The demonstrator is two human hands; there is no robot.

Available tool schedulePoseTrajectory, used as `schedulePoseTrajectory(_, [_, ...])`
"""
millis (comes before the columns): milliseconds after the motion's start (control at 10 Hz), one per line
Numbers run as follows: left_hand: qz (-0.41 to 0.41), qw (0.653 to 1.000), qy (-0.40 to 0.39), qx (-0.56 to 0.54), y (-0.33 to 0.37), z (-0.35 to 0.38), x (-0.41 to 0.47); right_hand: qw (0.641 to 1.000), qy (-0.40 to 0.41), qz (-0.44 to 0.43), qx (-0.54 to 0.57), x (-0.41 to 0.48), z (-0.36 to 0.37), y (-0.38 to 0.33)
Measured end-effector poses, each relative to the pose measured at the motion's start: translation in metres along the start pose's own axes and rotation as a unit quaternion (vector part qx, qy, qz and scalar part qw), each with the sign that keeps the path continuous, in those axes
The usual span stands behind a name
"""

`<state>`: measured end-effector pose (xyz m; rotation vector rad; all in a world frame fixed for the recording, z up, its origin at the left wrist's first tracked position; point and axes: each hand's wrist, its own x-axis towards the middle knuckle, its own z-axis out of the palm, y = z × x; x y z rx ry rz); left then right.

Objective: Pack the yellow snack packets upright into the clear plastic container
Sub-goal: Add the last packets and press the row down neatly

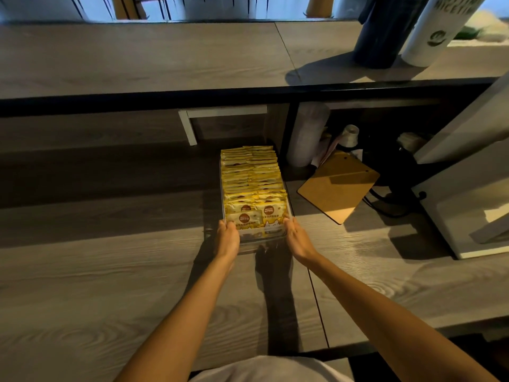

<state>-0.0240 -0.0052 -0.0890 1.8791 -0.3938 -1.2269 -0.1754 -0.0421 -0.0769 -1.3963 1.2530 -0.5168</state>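
Note:
A long clear plastic container (260, 238) stands on the grey wooden counter, running away from me under the raised shelf. Several yellow snack packets (252, 183) stand upright in it in two tight rows, filling it from front to back. My left hand (227, 238) grips the container's near left corner, fingers curled round its side. My right hand (297, 238) grips the near right corner the same way. Both arms reach straight forward from the bottom of the view.
A brown clipboard (338, 186) lies just right of the container, with cups and clutter (349, 136) behind it in the dark recess. A white box or appliance (468, 188) stands at the far right. On the upper shelf stand a dark bottle (382, 31) and a white tumbler (435, 28).

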Motion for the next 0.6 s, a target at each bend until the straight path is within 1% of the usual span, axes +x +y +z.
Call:
schedulePoseTrajectory(300, [-0.002,1.000,-0.016,-0.011,0.005,-0.001,0.007,0.999,-0.006,0.026,-0.030,0.008,-0.003,-0.001])
schedulePoseTrajectory(400, [0.007,1.000,-0.025,0.014,0.009,-0.003,0.001,0.997,-0.002,0.040,-0.073,0.006,-0.007,-0.003])
schedulePoseTrajectory(500, [0.018,0.996,-0.013,0.087,0.014,-0.007,-0.003,0.986,0.024,0.038,-0.163,0.003,-0.013,-0.009])
schedulePoseTrajectory(600, [0.027,0.986,0.021,0.166,0.028,-0.016,-0.008,0.947,0.052,0.057,-0.312,-0.002,-0.022,-0.020])
